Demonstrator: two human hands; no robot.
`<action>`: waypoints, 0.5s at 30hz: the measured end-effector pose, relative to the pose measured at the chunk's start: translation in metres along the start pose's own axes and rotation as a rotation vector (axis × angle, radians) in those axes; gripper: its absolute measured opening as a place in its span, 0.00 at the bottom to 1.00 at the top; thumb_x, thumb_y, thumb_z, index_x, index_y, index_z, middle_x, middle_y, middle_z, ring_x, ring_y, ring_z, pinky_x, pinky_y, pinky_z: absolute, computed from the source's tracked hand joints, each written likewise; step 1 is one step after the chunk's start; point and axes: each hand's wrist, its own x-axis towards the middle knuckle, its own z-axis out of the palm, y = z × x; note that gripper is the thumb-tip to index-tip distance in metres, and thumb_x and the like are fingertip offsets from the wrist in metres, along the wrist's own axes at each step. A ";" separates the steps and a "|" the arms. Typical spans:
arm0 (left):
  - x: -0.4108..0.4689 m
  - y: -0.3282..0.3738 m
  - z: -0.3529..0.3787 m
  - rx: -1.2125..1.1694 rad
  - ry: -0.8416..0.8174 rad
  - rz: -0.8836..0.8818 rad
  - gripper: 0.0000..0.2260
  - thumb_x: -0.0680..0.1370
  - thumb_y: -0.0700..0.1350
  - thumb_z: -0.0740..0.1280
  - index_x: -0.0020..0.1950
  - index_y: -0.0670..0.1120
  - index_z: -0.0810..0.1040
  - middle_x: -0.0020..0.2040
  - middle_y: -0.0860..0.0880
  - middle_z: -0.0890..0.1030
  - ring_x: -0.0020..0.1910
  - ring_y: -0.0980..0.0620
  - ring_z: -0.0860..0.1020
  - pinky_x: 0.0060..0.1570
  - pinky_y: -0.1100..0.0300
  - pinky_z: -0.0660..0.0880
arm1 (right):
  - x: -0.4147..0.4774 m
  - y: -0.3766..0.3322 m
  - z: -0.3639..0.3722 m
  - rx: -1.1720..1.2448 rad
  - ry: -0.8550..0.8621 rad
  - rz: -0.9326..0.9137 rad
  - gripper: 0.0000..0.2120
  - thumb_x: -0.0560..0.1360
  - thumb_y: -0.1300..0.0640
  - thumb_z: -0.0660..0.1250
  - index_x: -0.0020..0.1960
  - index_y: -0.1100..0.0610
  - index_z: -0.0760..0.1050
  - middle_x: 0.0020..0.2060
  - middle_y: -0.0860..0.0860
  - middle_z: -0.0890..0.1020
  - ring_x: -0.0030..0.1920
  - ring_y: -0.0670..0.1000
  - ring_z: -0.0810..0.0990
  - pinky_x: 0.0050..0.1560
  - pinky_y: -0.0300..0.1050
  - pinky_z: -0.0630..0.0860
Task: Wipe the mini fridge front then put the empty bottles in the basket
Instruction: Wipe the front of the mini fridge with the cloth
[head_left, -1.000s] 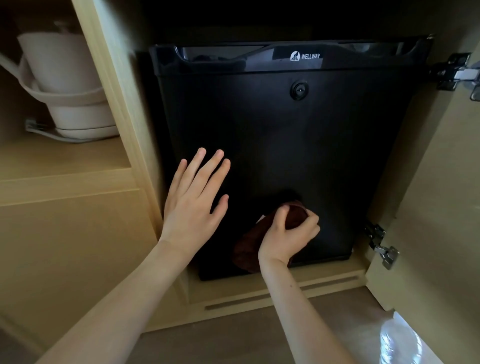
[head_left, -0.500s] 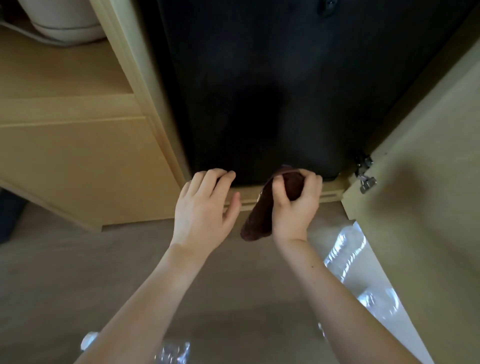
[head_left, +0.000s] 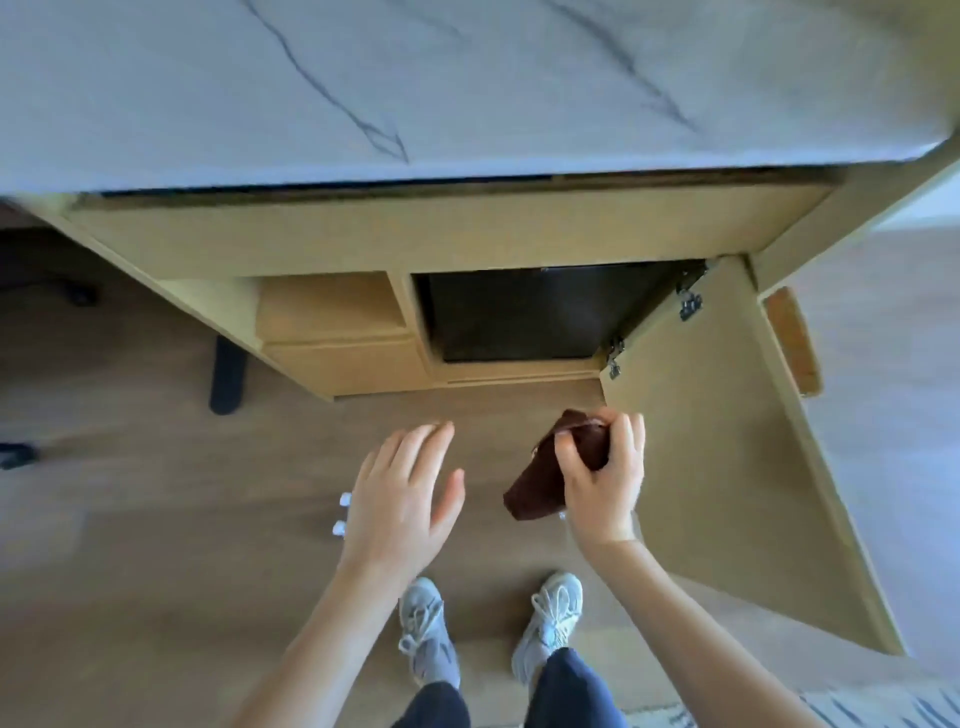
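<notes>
The black mini fridge (head_left: 524, 317) sits in the cabinet under a marble counter, its front seen from high above. My right hand (head_left: 602, 478) grips a dark brown cloth (head_left: 540, 488), held in the air well away from the fridge. My left hand (head_left: 405, 493) hovers with fingers spread and holds nothing. Two white bottle caps (head_left: 343, 514) peek out from behind my left hand, low over the floor; the bottles' bodies are hidden. No basket is in view.
The cabinet door (head_left: 727, 467) stands swung open to the right of my hands. The marble counter (head_left: 415, 83) overhangs the cabinet. A black chair leg (head_left: 227, 374) stands at the left. My two feet in grey sneakers (head_left: 488, 623) are on the wooden floor.
I have risen from a crouch at the fridge to standing, so the view has pulled far back. Both hands came off the fridge front; the right still holds the cloth.
</notes>
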 end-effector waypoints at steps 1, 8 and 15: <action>-0.004 0.013 -0.032 -0.014 -0.016 0.001 0.20 0.79 0.49 0.61 0.67 0.41 0.78 0.62 0.46 0.80 0.58 0.46 0.79 0.56 0.52 0.77 | -0.006 -0.030 -0.018 0.002 -0.010 -0.002 0.09 0.70 0.49 0.66 0.47 0.49 0.69 0.43 0.44 0.70 0.46 0.37 0.72 0.48 0.24 0.65; -0.019 0.073 -0.207 -0.071 0.016 0.040 0.21 0.81 0.52 0.57 0.69 0.43 0.76 0.66 0.47 0.79 0.65 0.49 0.77 0.63 0.53 0.76 | -0.032 -0.193 -0.111 0.047 -0.066 -0.105 0.08 0.70 0.48 0.67 0.46 0.43 0.69 0.44 0.42 0.71 0.45 0.45 0.74 0.48 0.38 0.72; -0.014 0.092 -0.309 -0.040 0.235 0.057 0.19 0.81 0.51 0.58 0.66 0.43 0.78 0.63 0.48 0.80 0.61 0.49 0.78 0.61 0.54 0.75 | -0.038 -0.281 -0.151 0.081 -0.052 -0.302 0.16 0.69 0.56 0.71 0.47 0.39 0.70 0.46 0.39 0.72 0.48 0.42 0.76 0.48 0.27 0.70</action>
